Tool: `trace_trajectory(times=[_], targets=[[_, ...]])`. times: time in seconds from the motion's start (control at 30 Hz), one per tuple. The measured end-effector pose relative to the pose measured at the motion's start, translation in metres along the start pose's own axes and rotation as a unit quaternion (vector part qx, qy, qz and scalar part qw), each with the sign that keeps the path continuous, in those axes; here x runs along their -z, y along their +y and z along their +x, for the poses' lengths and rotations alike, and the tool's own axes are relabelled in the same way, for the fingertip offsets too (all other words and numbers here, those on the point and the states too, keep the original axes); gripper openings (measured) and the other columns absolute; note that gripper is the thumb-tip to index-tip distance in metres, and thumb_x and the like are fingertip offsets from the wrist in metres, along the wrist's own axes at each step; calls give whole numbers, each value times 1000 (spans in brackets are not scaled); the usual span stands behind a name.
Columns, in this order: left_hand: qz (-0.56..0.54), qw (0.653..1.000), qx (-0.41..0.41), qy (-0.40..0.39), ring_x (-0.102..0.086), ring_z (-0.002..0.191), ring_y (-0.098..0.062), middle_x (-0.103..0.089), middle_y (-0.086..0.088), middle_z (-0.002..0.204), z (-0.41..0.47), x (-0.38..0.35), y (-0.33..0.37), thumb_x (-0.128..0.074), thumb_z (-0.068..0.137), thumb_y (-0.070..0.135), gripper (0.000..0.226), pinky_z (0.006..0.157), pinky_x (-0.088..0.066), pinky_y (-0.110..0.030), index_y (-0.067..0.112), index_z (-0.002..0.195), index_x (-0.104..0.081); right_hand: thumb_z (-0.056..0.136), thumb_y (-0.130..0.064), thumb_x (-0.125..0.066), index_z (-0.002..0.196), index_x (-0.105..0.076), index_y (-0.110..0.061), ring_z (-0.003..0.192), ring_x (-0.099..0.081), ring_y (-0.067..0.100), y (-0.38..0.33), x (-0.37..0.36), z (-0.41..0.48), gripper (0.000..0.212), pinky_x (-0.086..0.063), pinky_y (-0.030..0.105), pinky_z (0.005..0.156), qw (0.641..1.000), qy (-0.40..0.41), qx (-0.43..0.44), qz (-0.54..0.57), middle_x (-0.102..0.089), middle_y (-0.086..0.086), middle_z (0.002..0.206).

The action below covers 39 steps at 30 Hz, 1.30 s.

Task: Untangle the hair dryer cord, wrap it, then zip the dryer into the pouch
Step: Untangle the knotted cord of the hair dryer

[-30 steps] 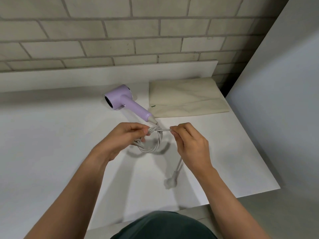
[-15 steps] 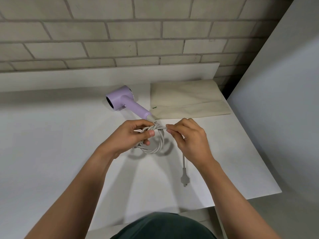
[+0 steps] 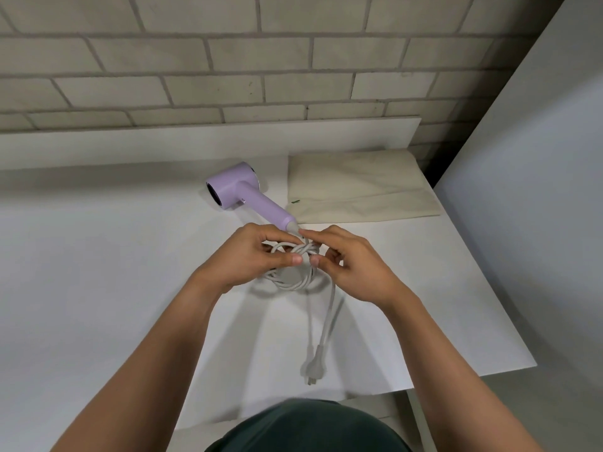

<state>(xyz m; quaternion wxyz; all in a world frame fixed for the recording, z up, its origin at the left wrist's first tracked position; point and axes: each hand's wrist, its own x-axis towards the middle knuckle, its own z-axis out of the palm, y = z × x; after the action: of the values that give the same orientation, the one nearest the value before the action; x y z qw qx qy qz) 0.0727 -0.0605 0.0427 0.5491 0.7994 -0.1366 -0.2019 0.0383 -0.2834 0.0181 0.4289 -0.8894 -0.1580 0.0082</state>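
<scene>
Left hand [image 3: 251, 257] fingers curl around the coiled cord [image 3: 293, 283]; right hand [image 3: 354, 267] pinches its twisted turns alongside; the free tail runs from the right fingers toward the body, ending at the plug [image 3: 316, 370]; hair dryer [image 3: 241, 194] lies just beyond the fingertips; pouch [image 3: 359, 187] beyond, nearer the right hand.

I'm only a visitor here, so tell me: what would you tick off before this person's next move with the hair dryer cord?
1. The coiled white cord is gripped by the left hand: ok.
2. The right hand pinches the wraps crossing the coil: ok.
3. The loose tail and white plug are wound in: not ok, they hang free below the hands.
4. The lilac plastic hair dryer lies just beyond the hands, attached to the cord: ok.
5. The beige fabric pouch is unzipped and ready: cannot tell.
</scene>
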Motion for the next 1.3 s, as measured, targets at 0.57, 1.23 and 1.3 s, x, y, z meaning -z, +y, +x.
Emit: trace_trajectory(times=[0.57,1.23,1.3], targets=[[281,955,-57,-77,-62,72,-2,-70,10,83,14,3,13,-60,102,23,15,63,-46,-15,28,102,-74,94,-19,-72,110,-80,-27,74,-57,9,2,-5,3,20,-46,28,72,998,1,-42,-47,-62,-6,87],[84,985,-70,135,-70,62,-16,-67,-5,84,8,-35,0,-44,109,31,9,64,-64,-40,25,111,-51,100,-21,-67,109,-78,-24,83,-73,17,-13,4,1,14,-57,33,81,964,111,-133,201,-77,-5,102],[97,985,-70,121,-72,65,-14,-69,3,89,8,-35,-3,-43,109,26,18,66,-64,-36,30,117,-60,100,-16,-67,108,-78,-19,79,-74,16,-13,1,-2,14,-55,27,77,960,109,-139,218,-78,-3,102]])
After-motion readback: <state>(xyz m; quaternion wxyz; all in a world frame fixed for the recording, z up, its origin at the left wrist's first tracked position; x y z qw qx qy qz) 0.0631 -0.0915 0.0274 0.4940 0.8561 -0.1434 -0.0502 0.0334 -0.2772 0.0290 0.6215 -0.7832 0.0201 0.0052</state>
